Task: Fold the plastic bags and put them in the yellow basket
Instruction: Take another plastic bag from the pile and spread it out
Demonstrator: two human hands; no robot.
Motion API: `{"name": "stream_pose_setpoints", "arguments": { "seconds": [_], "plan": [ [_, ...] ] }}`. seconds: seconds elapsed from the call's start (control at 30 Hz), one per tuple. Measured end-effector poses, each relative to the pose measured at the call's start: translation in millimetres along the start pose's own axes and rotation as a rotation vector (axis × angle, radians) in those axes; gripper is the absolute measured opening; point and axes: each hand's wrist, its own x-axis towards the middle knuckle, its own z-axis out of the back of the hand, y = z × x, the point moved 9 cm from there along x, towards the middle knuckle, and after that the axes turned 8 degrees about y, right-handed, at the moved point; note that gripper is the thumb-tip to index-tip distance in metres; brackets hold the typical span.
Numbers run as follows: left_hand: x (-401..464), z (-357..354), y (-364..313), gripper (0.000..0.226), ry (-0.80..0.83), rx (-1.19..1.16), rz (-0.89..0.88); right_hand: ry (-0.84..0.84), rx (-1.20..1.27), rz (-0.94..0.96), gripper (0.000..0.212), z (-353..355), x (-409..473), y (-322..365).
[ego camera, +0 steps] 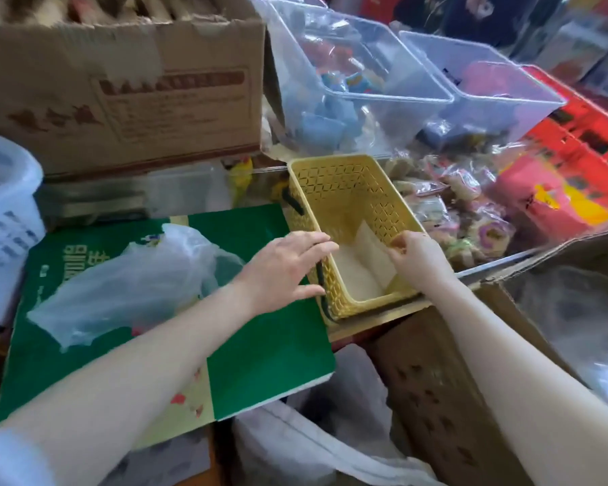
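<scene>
Right hand (416, 256) over the basket's right rim, fingers pinched on a folded bag (360, 264) going down inside. Left hand (285, 266) spread flat, palm against the basket's left wall, gripping nothing, steadying only. Largest first: brown carton (120, 92) far left, clear bins (383, 64) far right, green box (267, 356) near left serving as the worktop. Yellow basket (334, 163) centre, perforated, already lined with pale folded plastic at the near end. Loose bag (127, 285) crumpled on the green box, left of the basket, not yet folded. Likely feather-light, limp and slippery, prone to springing open; best flattened with a palm, air pressed out, then pinched at the folded edges. Basket probably light enough to skid, hence a bracing hand.
</scene>
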Motion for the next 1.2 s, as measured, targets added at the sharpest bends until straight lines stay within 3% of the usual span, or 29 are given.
{"name": "stream_pose_setpoints", "arguments": {
  "seconds": [0.07, 0.13, 0.3, 0.4, 0.5, 0.57, 0.63, 0.7, 0.8, 0.87, 0.93, 1.0, 1.13, 1.2],
  "plan": [
    [33, -11, 1, 0.074, 0.119, 0.160, -0.046, 0.108, -0.098, -0.011, 0.027, -12, 27, -11],
    [50, -17, 8, 0.071, 0.197, 0.230, -0.043, 0.189, -0.115, -0.018, 0.025, -25, 46, -12],
    [48, -24, 15, 0.049, 0.090, 0.227, -0.079, 0.318, -0.166, -0.022, 0.020, -63, 66, -4],
    [50, -27, 17, 0.049, 0.084, 0.173, -0.063, 0.421, -0.327, -0.050, 0.036, -73, 68, -2],
    [48, -27, 20, 0.053, 0.084, 0.147, -0.054, 0.347, -0.354, 0.018, 0.018, -66, 75, 8],
    [45, -29, 25, 0.057, 0.099, -0.037, -0.006, 0.245, -0.194, 0.038, 0.011, -53, 75, 10],
    [42, -26, 32, 0.056, 0.121, -0.376, 0.127, 0.076, 0.066, 0.105, 0.008, -26, 67, 13],
    [42, -8, 36, 0.056, 0.013, -0.601, 0.246, -0.118, 0.311, 0.257, 0.006, 8, 44, 18],
    [50, 18, 37, 0.063, -0.150, -0.571, 0.356, -0.292, 0.516, 0.436, 0.009, 48, -3, 23],
    [61, 19, 37, 0.084, -0.090, -0.530, 0.429, -0.306, 0.654, 0.472, 0.012, 63, -22, 21],
    [70, 23, 33, 0.092, -0.038, -0.534, 0.442, -0.297, 0.778, 0.503, 0.017, 79, -37, 20],
    [78, 25, 28, 0.075, -0.005, -0.605, 0.402, -0.325, 0.897, 0.527, 0.021, 97, -49, 17],
    [75, 33, 15, 0.006, -0.025, -0.723, 0.335, -0.296, 1.230, 0.543, 0.011, 116, -54, 14],
    [63, 49, 6, 0.019, -0.108, -0.855, 0.297, -0.235, 1.404, 0.517, 0.003, 116, -52, 19]
  ]
}}
